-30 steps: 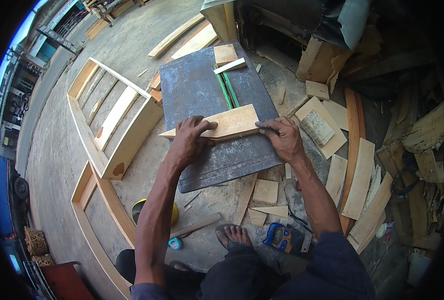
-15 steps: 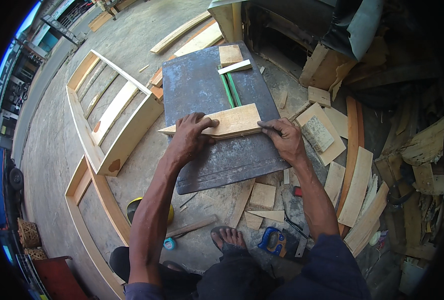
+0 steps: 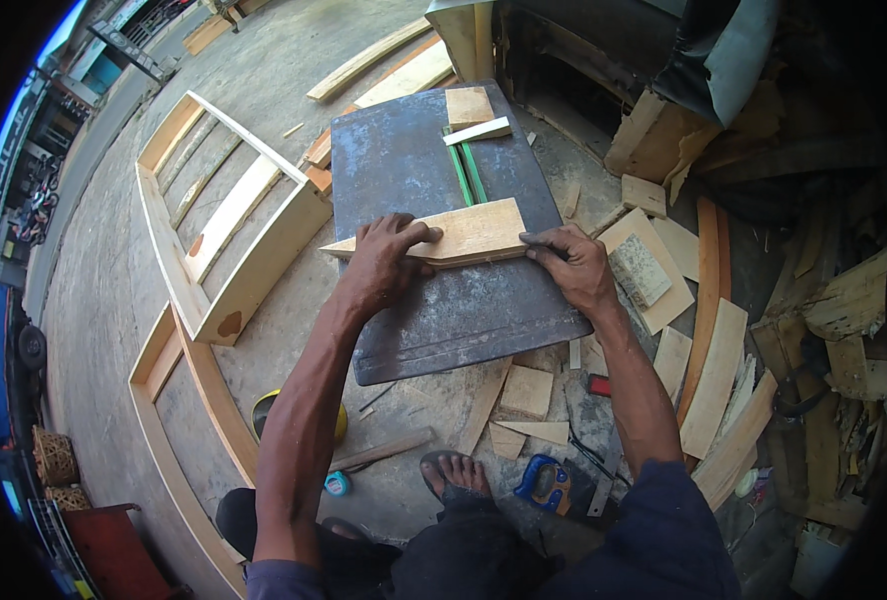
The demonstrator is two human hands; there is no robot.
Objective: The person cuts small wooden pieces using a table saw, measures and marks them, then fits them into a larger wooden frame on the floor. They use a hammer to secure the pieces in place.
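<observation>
A pale wooden board point(image 3: 469, 230), its left end tapering to a point, lies crosswise on a worn dark tabletop point(image 3: 464, 318). My left hand point(image 3: 386, 262) clasps it toward the pointed end, thumb stretched over the wood. At the square right end, the fingers and thumb of my right hand point(image 3: 572, 262) pinch the corner. Beyond the board, two green strips point(image 3: 466, 172) run away from me, their near ends hidden by it. A thin pale wood strip point(image 3: 478, 131) crosses their far ends, and a small wood block point(image 3: 469, 105) sits just behind.
Wooden frames point(image 3: 264, 265) stand on the floor at left. Below the table are a blue-handled saw point(image 3: 544, 483), a round turquoise thing point(image 3: 337, 483), a stick point(image 3: 384, 448) and offcuts point(image 3: 527, 391). Planks point(image 3: 716, 375) and scrap wood point(image 3: 849, 300) crowd the right side.
The view has shifted slightly. The board's pointed end seems a little farther from me on the tabletop; both hands keep the same hold.
</observation>
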